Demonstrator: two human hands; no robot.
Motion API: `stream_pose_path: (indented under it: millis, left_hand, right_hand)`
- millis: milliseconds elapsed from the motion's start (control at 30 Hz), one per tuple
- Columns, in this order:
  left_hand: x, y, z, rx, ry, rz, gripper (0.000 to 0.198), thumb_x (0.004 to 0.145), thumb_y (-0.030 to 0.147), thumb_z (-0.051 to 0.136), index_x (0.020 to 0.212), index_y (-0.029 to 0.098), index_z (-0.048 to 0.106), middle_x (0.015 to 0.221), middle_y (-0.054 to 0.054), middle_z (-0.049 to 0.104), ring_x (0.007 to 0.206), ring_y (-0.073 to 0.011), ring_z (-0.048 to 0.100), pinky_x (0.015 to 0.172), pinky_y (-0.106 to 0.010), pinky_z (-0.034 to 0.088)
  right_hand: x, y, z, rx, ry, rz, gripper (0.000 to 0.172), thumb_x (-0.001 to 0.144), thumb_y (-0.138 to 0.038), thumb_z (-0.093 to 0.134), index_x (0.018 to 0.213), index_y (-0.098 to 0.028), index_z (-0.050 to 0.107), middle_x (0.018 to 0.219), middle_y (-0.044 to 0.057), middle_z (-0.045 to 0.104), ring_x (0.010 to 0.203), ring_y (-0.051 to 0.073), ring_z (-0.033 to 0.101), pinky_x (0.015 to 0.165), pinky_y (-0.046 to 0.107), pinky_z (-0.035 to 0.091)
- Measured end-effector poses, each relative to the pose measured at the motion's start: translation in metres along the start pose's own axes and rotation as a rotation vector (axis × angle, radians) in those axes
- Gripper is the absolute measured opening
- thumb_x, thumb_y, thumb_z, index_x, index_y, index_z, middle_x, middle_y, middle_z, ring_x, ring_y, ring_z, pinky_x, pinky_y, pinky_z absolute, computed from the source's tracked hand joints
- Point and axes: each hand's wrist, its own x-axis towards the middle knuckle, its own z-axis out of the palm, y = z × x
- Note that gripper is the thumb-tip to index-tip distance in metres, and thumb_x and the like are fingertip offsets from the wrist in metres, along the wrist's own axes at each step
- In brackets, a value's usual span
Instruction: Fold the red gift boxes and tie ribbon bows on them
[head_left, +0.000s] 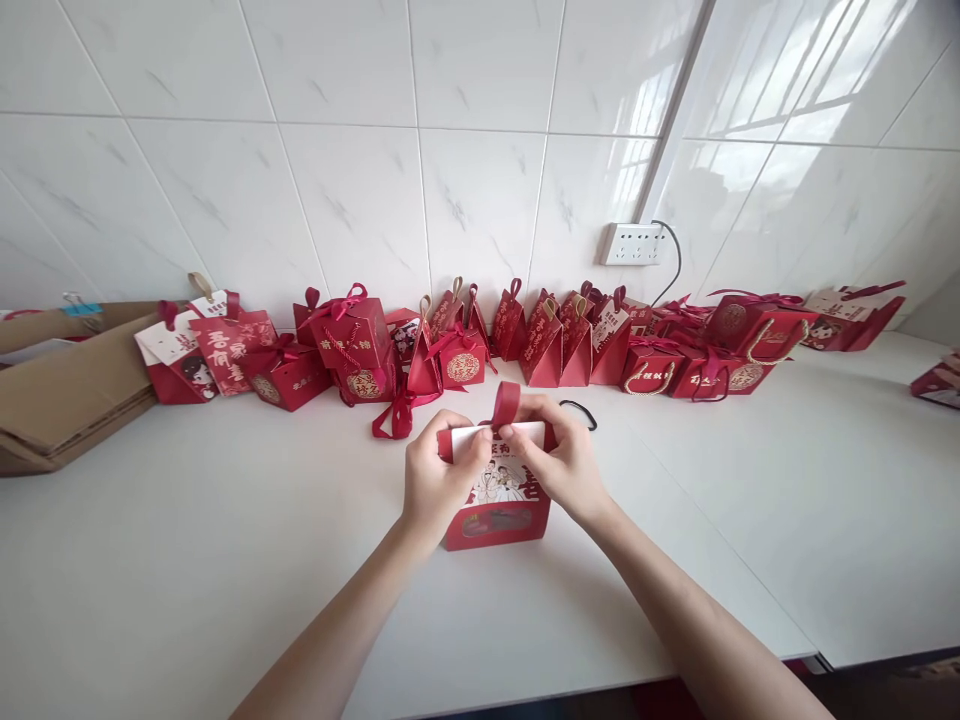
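A red and white gift box (499, 522) with a printed couple and a small clear window stands upright on the white table (300, 600). At its top left edge my left hand (445, 465) is closed, thumb on the front panel and fingers behind. My right hand (562, 455) pinches the top right part the same way, its thumb close to the left one. Between the thumbs a dark red ribbon loop (507, 402) sticks up from the box's top. The fingers behind the box are hidden.
Several red gift boxes (544, 340) with ribbons line the tiled wall. Flattened brown cardboard (82, 375) lies at the left. A power strip (632, 245) with a black cable is on the wall. Behind my right hand lies a black loop (589, 412). Another box (937, 385) sits far right.
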Motion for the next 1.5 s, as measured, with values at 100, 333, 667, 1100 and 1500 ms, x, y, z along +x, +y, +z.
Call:
stream_pose_path:
  millis: [100,333,667,1100,1500]
  left_hand:
    - [0.0005,0.0005,0.001,-0.013,-0.014,-0.025,0.023,0.076,0.036,0.061,0.064,0.02,0.049,0.045,0.006,0.046,0.04,-0.008,0.042,0.039,-0.017,0.035]
    - [0.0003,0.0007,0.0036,-0.021,-0.013,-0.041,0.021,0.073,0.039,0.06,0.067,0.02,0.051,0.041,0.008,0.041,0.036,-0.008,0.036,0.035,-0.019,0.031]
    - [-0.002,-0.0008,0.0029,-0.103,-0.104,-0.022,0.02,0.073,0.036,0.064,0.076,0.02,0.051,0.052,0.005,0.056,0.045,-0.0102,0.052,0.044,-0.019,0.042]
    - [0.0011,0.006,0.0011,-0.101,-0.093,-0.084,0.023,0.073,0.038,0.062,0.063,0.019,0.056,0.047,0.005,0.051,0.042,-0.0091,0.045,0.04,-0.019,0.038]
    - [-0.0015,0.0018,0.0006,-0.115,-0.148,-0.09,0.02,0.075,0.037,0.063,0.071,0.019,0.056,0.051,0.004,0.055,0.045,-0.0101,0.051,0.042,-0.019,0.041]
  right_hand:
    - [-0.0007,0.0004,0.0006,-0.157,0.046,-0.124,0.007,0.089,-0.023,0.055,0.085,-0.021,0.06,0.075,0.0,0.059,0.067,0.014,0.056,0.06,0.027,0.046]
    - [-0.0014,-0.0011,-0.0016,-0.374,0.129,-0.41,0.014,0.09,-0.013,0.051,0.091,-0.023,0.062,0.082,0.004,0.054,0.073,0.016,0.056,0.061,0.03,0.045]
    - [-0.0021,-0.0008,-0.0001,-0.187,0.12,-0.178,0.011,0.089,-0.02,0.057,0.079,-0.021,0.061,0.07,-0.001,0.055,0.064,0.014,0.051,0.059,0.028,0.041]
    - [-0.0023,-0.0027,-0.0043,-0.169,0.037,-0.132,0.013,0.086,-0.02,0.053,0.073,-0.02,0.054,0.067,-0.001,0.048,0.06,0.013,0.045,0.054,0.026,0.036]
    - [0.0014,-0.0055,-0.0055,-0.204,0.03,-0.103,0.013,0.082,-0.021,0.054,0.07,-0.02,0.054,0.064,-0.002,0.046,0.058,0.013,0.042,0.054,0.026,0.036]
